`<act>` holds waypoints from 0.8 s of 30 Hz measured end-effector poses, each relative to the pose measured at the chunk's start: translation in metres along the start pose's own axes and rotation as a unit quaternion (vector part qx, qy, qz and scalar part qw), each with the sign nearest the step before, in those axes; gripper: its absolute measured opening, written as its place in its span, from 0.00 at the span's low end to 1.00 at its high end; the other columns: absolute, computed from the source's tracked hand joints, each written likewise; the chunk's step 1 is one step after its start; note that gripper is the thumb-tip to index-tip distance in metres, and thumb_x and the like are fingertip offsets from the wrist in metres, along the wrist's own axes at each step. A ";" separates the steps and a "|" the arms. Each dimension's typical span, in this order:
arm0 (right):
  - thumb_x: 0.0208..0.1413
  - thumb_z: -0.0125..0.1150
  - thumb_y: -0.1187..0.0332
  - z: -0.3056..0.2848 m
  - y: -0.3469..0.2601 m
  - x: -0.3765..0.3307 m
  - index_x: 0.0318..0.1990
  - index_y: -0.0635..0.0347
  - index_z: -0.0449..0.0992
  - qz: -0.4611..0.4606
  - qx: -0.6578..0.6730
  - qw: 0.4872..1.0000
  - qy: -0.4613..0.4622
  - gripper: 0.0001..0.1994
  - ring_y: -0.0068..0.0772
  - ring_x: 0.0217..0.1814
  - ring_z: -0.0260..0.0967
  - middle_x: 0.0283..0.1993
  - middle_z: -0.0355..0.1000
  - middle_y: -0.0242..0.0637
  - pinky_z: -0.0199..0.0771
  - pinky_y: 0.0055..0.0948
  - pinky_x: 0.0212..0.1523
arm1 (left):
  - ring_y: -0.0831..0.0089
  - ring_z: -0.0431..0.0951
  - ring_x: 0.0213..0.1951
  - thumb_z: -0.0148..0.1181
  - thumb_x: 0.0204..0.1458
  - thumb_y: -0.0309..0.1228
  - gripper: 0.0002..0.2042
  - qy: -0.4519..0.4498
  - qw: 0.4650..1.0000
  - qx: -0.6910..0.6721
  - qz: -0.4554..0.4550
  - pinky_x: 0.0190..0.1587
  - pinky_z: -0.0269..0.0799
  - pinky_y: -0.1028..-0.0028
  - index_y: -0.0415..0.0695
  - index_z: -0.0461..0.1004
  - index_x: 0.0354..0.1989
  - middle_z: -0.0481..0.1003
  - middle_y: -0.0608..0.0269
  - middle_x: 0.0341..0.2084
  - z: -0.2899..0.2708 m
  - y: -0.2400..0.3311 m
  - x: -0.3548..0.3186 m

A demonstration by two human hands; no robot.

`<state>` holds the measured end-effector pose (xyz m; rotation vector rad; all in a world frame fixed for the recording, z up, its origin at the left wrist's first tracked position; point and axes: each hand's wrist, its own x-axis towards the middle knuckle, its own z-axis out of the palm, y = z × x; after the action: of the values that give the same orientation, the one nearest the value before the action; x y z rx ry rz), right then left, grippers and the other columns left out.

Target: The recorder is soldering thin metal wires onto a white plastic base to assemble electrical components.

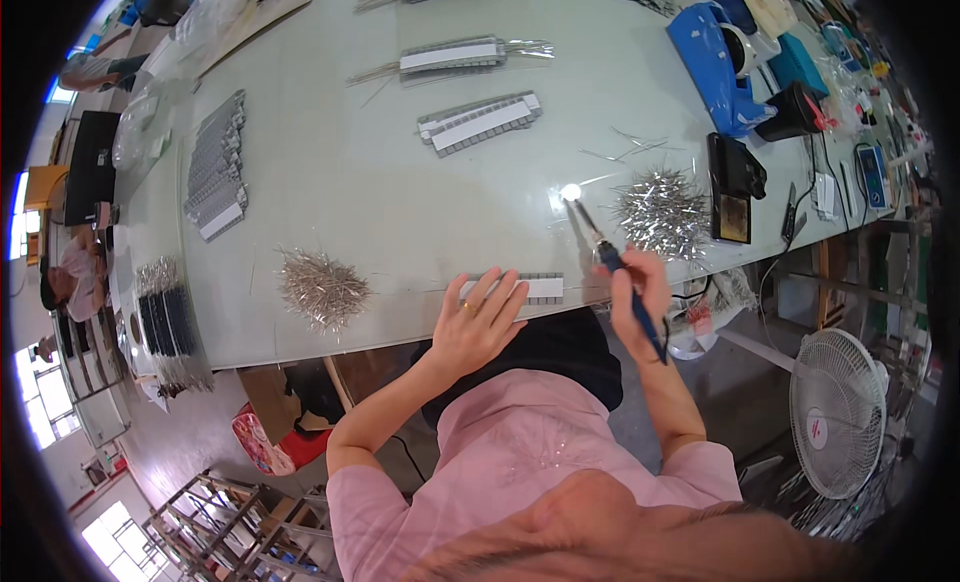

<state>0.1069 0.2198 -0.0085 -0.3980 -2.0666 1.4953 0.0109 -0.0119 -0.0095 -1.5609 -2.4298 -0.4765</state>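
Note:
My left hand lies on a grey-and-white segmented strip at the table's near edge, fingers stretched out flat over its left part. In my right hand is a soldering iron with a dark blue handle, gripped like a pen. Its metal tip points up and left, apart from the strip, near a bright round spot on the table. To the right of the tip sits a pile of thin silvery wire pieces. Another wire pile lies left of my left hand.
Farther back lie stacked strips and a wired bundle. More strips line the left side. On the right stand a black soldering stand and a blue tape dispenser. A white fan stands beside the table.

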 end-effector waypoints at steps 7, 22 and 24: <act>0.58 0.58 0.73 -0.005 0.021 0.005 0.47 0.64 0.65 -0.078 -0.064 0.995 0.021 0.13 0.36 0.37 0.78 0.36 0.75 0.44 0.69 0.39 0.60 | 0.67 0.70 0.58 0.66 0.48 0.37 0.21 0.021 0.999 -0.005 0.037 0.61 0.60 0.54 0.46 0.76 0.52 0.73 0.64 0.54 0.001 -0.003 0.001; 0.64 0.50 0.72 -0.015 0.040 0.025 0.55 0.65 0.58 -0.074 0.060 0.988 0.119 0.15 0.40 0.46 0.75 0.54 0.63 0.48 0.77 0.35 0.51 | 0.67 0.77 0.46 0.60 0.44 0.24 0.18 0.095 0.995 -0.005 0.042 0.55 0.69 0.57 0.47 0.76 0.47 0.78 0.66 0.42 -0.035 -0.103 0.121; 0.63 0.50 0.73 -0.014 0.042 0.022 0.55 0.65 0.59 -0.068 0.052 0.990 0.111 0.15 0.40 0.45 0.76 0.52 0.65 0.48 0.75 0.34 0.51 | 0.67 0.77 0.45 0.61 0.46 0.25 0.15 0.147 0.988 0.028 0.019 0.55 0.69 0.59 0.48 0.77 0.45 0.79 0.67 0.41 -0.028 -0.152 0.161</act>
<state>0.0938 0.2566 -0.0393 -0.3573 -1.7990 1.4029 -0.1946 0.0543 0.0491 -1.4003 -2.1676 -0.5800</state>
